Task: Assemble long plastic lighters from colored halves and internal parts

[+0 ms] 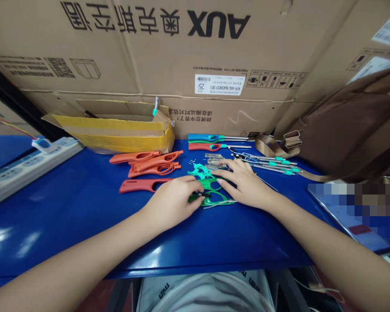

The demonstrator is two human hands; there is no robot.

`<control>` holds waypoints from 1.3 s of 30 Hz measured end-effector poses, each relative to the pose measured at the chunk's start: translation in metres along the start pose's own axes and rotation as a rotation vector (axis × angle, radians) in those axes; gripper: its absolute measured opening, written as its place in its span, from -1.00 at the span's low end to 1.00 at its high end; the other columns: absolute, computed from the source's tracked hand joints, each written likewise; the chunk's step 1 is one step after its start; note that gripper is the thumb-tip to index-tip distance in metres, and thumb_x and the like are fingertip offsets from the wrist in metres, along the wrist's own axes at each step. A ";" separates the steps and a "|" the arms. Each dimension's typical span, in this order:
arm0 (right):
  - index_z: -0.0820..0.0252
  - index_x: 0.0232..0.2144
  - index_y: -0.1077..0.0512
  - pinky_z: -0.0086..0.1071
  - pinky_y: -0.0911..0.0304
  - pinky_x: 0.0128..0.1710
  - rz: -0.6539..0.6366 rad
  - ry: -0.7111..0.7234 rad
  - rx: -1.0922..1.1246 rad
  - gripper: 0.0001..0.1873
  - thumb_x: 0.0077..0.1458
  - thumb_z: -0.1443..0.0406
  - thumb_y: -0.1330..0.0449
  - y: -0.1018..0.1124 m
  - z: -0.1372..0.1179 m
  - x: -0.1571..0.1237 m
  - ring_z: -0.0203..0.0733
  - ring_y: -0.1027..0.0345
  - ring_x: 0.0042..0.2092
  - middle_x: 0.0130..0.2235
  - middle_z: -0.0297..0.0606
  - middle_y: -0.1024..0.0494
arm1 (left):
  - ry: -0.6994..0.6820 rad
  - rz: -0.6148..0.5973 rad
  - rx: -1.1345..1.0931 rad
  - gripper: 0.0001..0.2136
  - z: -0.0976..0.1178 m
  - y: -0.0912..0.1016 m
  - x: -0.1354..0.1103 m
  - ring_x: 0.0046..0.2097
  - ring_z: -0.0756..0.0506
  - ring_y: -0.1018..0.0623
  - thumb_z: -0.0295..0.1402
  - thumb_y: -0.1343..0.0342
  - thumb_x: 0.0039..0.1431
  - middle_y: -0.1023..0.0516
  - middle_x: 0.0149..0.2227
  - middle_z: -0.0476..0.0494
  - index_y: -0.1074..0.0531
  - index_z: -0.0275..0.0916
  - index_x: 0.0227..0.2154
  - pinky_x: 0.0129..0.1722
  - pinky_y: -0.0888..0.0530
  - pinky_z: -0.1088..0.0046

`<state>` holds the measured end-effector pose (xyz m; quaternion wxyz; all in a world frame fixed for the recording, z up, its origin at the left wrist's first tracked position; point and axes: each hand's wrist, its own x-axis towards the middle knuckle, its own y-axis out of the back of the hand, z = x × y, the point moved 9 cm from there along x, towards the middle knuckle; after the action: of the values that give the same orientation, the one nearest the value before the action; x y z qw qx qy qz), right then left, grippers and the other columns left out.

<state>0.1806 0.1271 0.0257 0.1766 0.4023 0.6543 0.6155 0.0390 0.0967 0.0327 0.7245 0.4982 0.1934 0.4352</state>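
My left hand (pixel 175 199) is closed, thumb and forefinger pinching a small black part (pixel 206 196) over a green lighter shell half (pixel 216 199). A second green shell half (pixel 211 184) lies just behind it, partly covered by my fingers. My right hand (pixel 242 180) has its fingers spread over the small parts; whether a fingertip touches one I cannot tell. Near its fingertips are turquoise triggers (pixel 199 170) and clear fuel tanks (pixel 214 160). A thin metal rod or wire (pixel 219 203) lies along the front green shell.
Orange-red shell halves (pixel 154 164) lie left, with a longer red one (pixel 136 185) in front. Blue (pixel 203 138) and red (pixel 203 147) lighters lie behind. Metal tubes with turquoise ends (pixel 279 164) lie right. Around stand a taped carton (pixel 117 134), power strip (pixel 29 167) and brown bag (pixel 351 125).
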 end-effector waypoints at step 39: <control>0.06 -0.22 -0.60 -0.04 -0.16 0.09 0.126 0.045 0.094 -0.82 0.31 0.24 -0.17 0.006 -0.004 0.004 0.02 -0.30 0.06 0.04 -0.15 -0.52 | -0.004 0.001 0.044 -0.90 0.000 0.000 0.001 -0.24 -0.10 -0.58 -0.45 -0.20 0.25 -0.59 -0.26 -0.09 -0.60 -0.20 -0.24 -0.27 -0.47 0.43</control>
<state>0.1771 0.1271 0.0333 0.1035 0.4367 0.6597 0.6028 0.0391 0.0976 0.0331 0.7137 0.5150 0.2011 0.4300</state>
